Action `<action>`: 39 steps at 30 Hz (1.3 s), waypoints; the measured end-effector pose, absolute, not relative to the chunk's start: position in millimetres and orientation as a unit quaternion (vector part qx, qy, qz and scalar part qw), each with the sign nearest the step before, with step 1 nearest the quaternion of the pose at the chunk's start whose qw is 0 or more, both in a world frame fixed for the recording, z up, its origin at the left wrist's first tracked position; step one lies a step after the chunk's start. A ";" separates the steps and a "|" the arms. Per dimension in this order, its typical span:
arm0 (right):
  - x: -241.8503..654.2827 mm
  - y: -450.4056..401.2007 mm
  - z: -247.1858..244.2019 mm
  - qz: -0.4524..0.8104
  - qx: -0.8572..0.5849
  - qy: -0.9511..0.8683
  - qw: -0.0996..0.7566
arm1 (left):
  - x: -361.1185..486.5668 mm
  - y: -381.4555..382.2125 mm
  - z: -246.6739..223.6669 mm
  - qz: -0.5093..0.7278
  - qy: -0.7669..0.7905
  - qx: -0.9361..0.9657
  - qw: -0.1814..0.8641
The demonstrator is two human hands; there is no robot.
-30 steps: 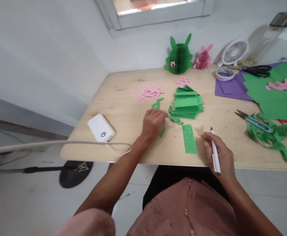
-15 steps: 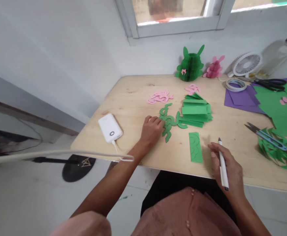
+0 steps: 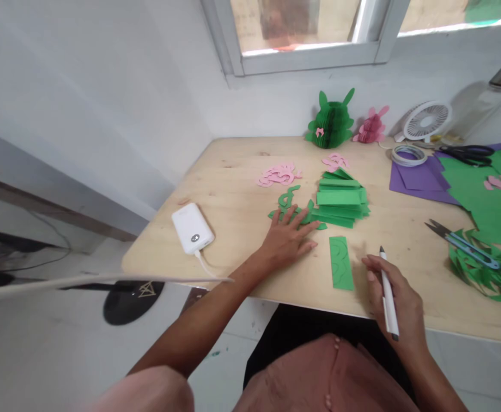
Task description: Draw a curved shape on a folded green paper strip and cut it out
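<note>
My left hand (image 3: 287,237) lies spread over curvy green paper cutouts (image 3: 288,197), covering part of them. In my right hand (image 3: 398,297) is a white pen (image 3: 388,297), its dark tip pointing away from me; the hand rests by the table's front edge. Between the two hands lies a green paper strip (image 3: 341,263) with wavy outlines drawn on it. Just beyond sits a stack of folded green paper strips (image 3: 342,197). Pink paper cutouts (image 3: 279,174) form a pile farther back, with a smaller pink group (image 3: 336,162) beside the stack.
A white power bank (image 3: 192,229) with a cable lies at left. At right are blue-handled snips (image 3: 465,245) on green scraps, purple sheets (image 3: 422,177), tape rolls (image 3: 409,155) and black scissors (image 3: 467,153). Paper figures (image 3: 330,123) and a small fan (image 3: 427,121) stand along the wall.
My left hand has shifted right and opened from a curled pose, its fingers now spread over the green cutouts. My right hand keeps holding the pen, almost unmoved. The view has tilted slightly up.
</note>
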State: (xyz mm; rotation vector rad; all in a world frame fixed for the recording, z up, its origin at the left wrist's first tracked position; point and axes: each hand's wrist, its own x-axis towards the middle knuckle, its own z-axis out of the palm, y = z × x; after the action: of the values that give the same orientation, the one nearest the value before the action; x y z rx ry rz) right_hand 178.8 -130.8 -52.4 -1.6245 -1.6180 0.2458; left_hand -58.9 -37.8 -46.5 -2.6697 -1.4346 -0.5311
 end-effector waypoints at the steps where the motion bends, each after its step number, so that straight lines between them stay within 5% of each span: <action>1: 178.8 -130.6 -52.5 0.096 -0.644 -0.642 0.405 | -59.0 -37.0 -47.2 -0.169 -0.468 -0.867 0.033; 13: 179.4 -131.0 -58.2 0.108 -0.644 -0.637 0.410 | -93.9 -41.0 -46.0 -0.135 -0.488 -0.862 0.017; 20: 180.5 -130.7 -56.6 0.053 -0.608 -0.686 0.397 | -62.6 -64.6 -31.0 -0.293 -0.443 -0.845 -0.058; 26: 201.0 -113.1 -38.0 -0.086 -0.525 -0.785 0.319 | -21.3 -94.5 -27.5 -0.366 -0.386 -0.838 -0.120; 39: 265.6 -69.1 -19.9 -0.188 -0.511 -0.836 0.072 | -16.1 -102.1 -40.6 -0.354 -0.395 -0.839 -0.118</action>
State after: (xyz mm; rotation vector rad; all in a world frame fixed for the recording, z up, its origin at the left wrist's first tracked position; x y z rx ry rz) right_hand 265.6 -69.1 -19.9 -1.5366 -2.5113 -0.5654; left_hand -16.1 -102.1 -40.6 -2.8543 -1.3454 -1.2057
